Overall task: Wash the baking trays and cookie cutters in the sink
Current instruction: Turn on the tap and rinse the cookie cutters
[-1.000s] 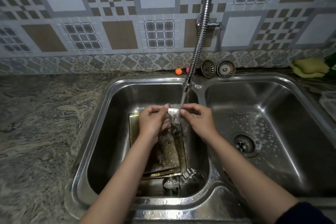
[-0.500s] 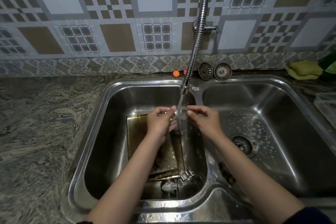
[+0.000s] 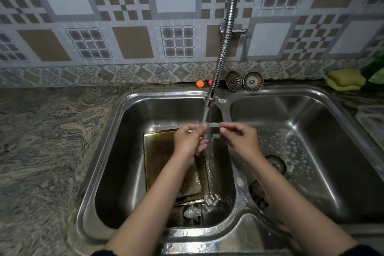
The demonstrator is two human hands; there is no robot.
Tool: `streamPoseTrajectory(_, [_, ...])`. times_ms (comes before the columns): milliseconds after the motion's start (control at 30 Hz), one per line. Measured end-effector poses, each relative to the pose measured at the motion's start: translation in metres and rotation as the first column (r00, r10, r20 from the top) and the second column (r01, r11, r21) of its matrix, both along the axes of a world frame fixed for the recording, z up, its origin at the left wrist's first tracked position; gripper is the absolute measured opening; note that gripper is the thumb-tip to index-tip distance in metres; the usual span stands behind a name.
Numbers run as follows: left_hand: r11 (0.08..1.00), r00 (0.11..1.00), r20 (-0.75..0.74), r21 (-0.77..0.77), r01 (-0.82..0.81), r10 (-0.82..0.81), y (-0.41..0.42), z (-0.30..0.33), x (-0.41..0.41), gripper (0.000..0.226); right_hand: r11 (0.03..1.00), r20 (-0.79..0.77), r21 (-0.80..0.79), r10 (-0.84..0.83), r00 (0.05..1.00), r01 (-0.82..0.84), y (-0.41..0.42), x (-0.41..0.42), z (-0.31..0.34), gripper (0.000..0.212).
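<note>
Here both hands, left hand (image 3: pixel 190 141) and right hand (image 3: pixel 239 139), pinch a cookie cutter (image 3: pixel 213 131) under the tap stream above the trays (image 3: pixel 166 162); wet metal could slip into the basin.

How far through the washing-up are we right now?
Nothing visibly finished. In hand: both hands, left hand and right hand, hold one cookie cutter under the running faucet. Left: the stained baking tray and other cutters lying in the left basin.
</note>
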State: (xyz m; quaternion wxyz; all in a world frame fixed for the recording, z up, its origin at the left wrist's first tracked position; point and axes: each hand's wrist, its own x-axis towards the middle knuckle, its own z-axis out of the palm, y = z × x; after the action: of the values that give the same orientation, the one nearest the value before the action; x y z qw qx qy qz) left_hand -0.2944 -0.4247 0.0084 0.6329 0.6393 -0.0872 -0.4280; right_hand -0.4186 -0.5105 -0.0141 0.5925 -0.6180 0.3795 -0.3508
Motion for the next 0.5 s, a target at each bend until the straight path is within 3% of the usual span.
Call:
streamPoseTrajectory(333, [0.996,0.996,-0.029,-0.013,-0.087,0.086,0.02,0.005,0.029,0.019,0.993,-0.016,-0.059,0.097,0.995,-0.098,0.01,0.036,0.005,0.021])
streamPoseTrajectory(500, [0.998,0.999,0.043,-0.064,-0.003,0.006,0.033,0.014,0.039,0.018,0.992,-0.009,-0.06,0.114,0.993,-0.114,0.008,0.047,0.016,0.013])
